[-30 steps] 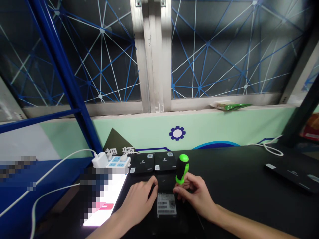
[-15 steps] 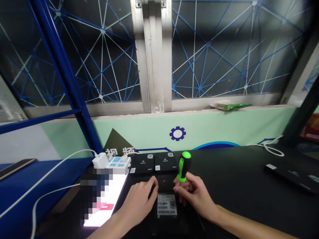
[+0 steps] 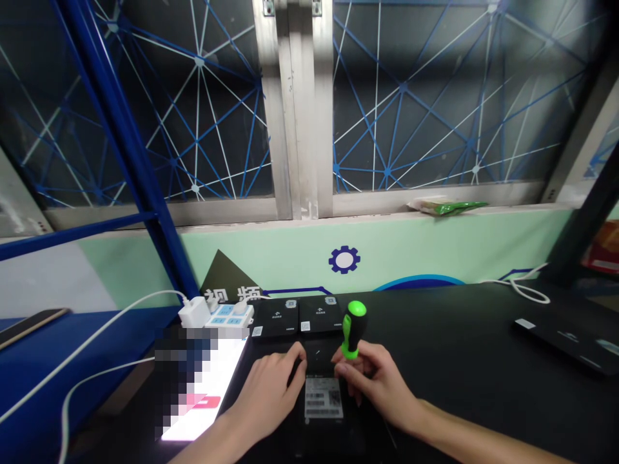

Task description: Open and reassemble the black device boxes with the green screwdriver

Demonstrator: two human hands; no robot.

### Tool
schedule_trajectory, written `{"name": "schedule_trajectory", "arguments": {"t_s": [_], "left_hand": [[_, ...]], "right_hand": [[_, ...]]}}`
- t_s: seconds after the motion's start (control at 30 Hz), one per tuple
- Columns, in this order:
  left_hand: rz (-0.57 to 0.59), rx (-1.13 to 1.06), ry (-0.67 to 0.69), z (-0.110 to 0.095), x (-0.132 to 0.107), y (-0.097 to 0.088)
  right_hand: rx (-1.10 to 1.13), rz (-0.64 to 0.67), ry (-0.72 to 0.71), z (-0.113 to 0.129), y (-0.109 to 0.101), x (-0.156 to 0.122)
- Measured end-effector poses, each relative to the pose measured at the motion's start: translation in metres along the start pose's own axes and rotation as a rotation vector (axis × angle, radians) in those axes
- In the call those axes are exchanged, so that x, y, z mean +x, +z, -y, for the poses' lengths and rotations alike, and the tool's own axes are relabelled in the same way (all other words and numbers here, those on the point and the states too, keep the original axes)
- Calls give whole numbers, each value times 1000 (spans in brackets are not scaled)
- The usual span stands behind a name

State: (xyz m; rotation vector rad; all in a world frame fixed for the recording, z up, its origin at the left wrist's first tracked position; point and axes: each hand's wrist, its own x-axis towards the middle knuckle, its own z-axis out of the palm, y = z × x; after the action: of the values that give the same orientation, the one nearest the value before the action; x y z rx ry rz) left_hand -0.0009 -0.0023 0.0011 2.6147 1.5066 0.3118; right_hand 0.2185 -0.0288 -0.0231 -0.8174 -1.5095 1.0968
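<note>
A flat black box (image 3: 331, 433) lies on the dark table, its upper face bearing a white printed label (image 3: 324, 398). My left hand (image 3: 273, 386) rests with curled fingers at the box's upper left side, thumb and forefinger around its corner. In my right hand (image 3: 374, 380), a screwdriver (image 3: 355, 328) with a green and black handle stands nearly upright, tilted slightly. The fingers are closed around its lower part, by the upper right of the box. Its tip is hidden behind them. A tiny light-coloured piece, perhaps a screw (image 3: 318, 352), lies between the two hands.
Two similar black boxes, one on the left (image 3: 276, 319) and one on the right (image 3: 320, 316), lie behind my hands. Another black device (image 3: 568, 345) is at far right. A power strip (image 3: 232, 316), a bright screen (image 3: 213, 386) and white cables (image 3: 120, 301) occupy the left.
The screwdriver handle has shifted slightly left and down, together with my right hand. My left hand stays in place.
</note>
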Motion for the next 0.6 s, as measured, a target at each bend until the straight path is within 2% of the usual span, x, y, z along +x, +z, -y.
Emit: {"name": "schedule_trajectory", "arguments": {"t_s": [0.13, 0.4, 0.6], "left_hand": [[3, 10, 0, 0, 0, 0], [-18, 10, 2, 2, 0, 3], [-7, 8, 3, 0, 1, 1]], "right_hand": [[54, -26, 3, 0, 0, 1], [-78, -6, -124, 2, -2, -3], [-27, -39, -122, 0, 0, -4]]}}
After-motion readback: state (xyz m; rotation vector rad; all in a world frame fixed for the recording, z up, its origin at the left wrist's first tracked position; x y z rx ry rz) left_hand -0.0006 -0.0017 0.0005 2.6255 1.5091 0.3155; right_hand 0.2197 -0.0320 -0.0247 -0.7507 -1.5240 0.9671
